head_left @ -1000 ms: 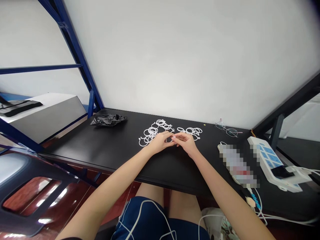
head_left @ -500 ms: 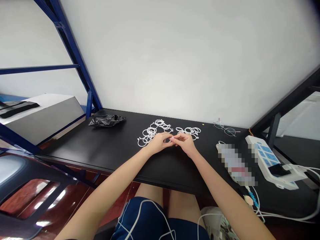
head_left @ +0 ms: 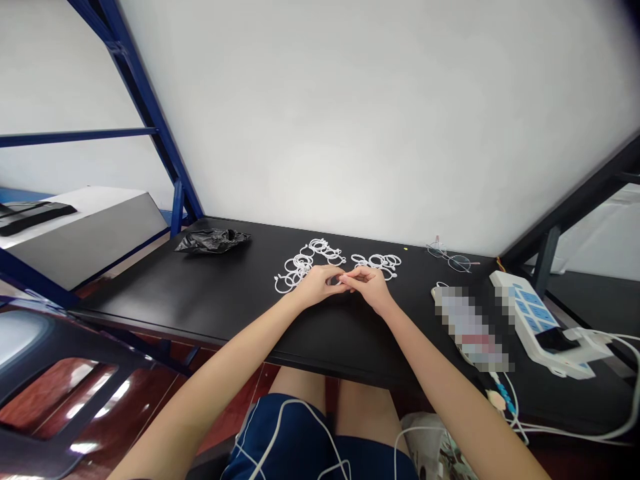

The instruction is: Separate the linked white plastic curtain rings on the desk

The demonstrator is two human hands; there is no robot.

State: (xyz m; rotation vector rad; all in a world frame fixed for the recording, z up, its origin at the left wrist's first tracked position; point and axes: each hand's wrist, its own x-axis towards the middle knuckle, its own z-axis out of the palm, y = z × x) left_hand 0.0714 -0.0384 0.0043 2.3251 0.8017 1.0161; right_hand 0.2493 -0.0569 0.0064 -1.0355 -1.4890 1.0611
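A crumpled black plastic bag (head_left: 213,241) lies on the left of the black tabletop (head_left: 225,287). Next is a loose left cluster of white rings (head_left: 302,263). Before it, the left hand (head_left: 316,285) curls thumb and fingertips around one mostly hidden white ring (head_left: 341,283); the right hand (head_left: 371,285) pinches its near-right side. It looks like light, smooth, slightly springy plastic, best held by the rim close to its ends. Behind the right hand lies a smaller right cluster (head_left: 384,261), then eyeglasses (head_left: 449,257), a phone (head_left: 470,332) and a power strip (head_left: 535,317).

Navy-blue cloth shorts (head_left: 295,433), bare forearms (head_left: 235,360)
Left hand (head_left: 317,285) and right hand (head_left: 371,285) are bare; a thin, white, flexible cable (head_left: 294,401) loops across the shorts.
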